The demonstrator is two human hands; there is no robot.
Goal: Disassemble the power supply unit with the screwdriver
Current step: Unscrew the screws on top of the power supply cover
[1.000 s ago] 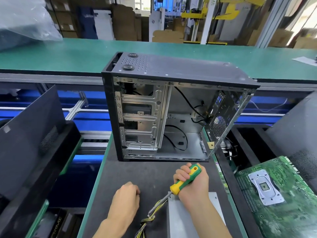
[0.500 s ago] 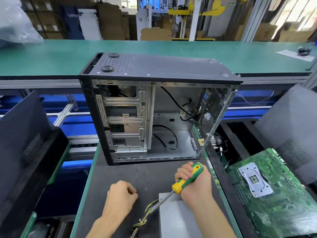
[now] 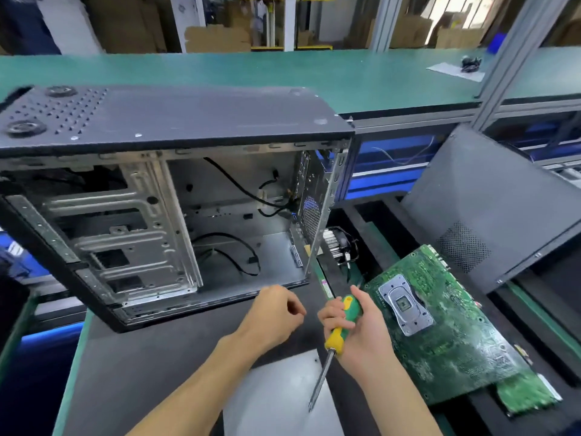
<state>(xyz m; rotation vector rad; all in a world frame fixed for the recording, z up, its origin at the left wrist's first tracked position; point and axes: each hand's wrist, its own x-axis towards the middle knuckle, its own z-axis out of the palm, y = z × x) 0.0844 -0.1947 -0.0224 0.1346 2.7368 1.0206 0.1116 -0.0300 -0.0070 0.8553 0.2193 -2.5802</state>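
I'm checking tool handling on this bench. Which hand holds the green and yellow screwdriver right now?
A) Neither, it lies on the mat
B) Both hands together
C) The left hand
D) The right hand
D: the right hand is wrapped around the screwdriver handle, shaft pointing down toward the grey power supply, while the left hand is curled beside it, apart from it.

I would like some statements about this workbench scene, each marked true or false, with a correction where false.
1. The right hand grips the screwdriver by its green and yellow handle. True.
2. The left hand holds the motherboard. False: the left hand is loosely curled and holds nothing; the motherboard lies to the right.
3. The computer case has its side open. True.
4. The screwdriver tip points up toward the case. False: the tip points down, over the grey power supply unit.
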